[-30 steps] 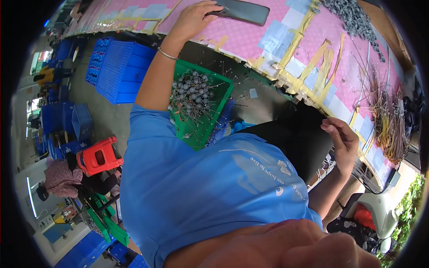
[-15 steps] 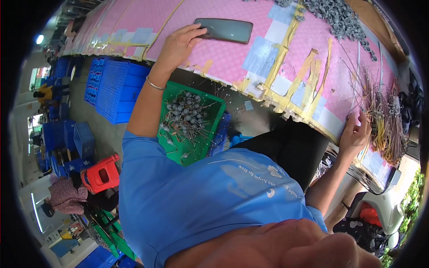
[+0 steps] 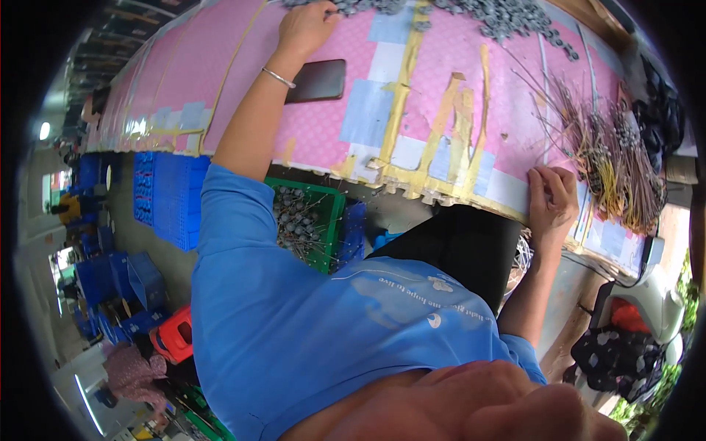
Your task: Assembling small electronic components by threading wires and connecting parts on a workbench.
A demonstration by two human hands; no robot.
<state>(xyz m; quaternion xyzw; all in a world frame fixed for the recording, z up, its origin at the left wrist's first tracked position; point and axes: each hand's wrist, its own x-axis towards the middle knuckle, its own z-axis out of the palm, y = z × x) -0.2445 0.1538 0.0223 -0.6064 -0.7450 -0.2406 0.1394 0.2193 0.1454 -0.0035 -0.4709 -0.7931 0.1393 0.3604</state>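
Observation:
At the far edge of the picture my left hand point(image 3: 307, 28) reaches over the pink-covered table to a pile of small grey pieces point(image 3: 515, 18). Its fingers are bent together at the pile's near edge; what they hold, if anything, is hidden. A dark phone point(image 3: 321, 80) lies flat beside my left wrist, which wears a bangle. My right hand point(image 3: 553, 202) rests at the table's near edge, fingers curled and thumb pressed against them. Whatever is in that pinch is too small to make out. Right beside it lies a loose bundle of thin wires point(image 3: 614, 173).
Yellow tape and pale patches cover parts of the pink table point(image 3: 323, 125). Below its edge a green crate point(image 3: 336, 220) holds grey balls with thin wires. Blue crates point(image 3: 173, 198) and a red stool point(image 3: 173, 334) stand left. Another person point(image 3: 132, 371) is further back.
My left hand has left the phone and moved farther across the table to the grey pieces. The view has shifted; my right hand stays near the wires, fingers more curled.

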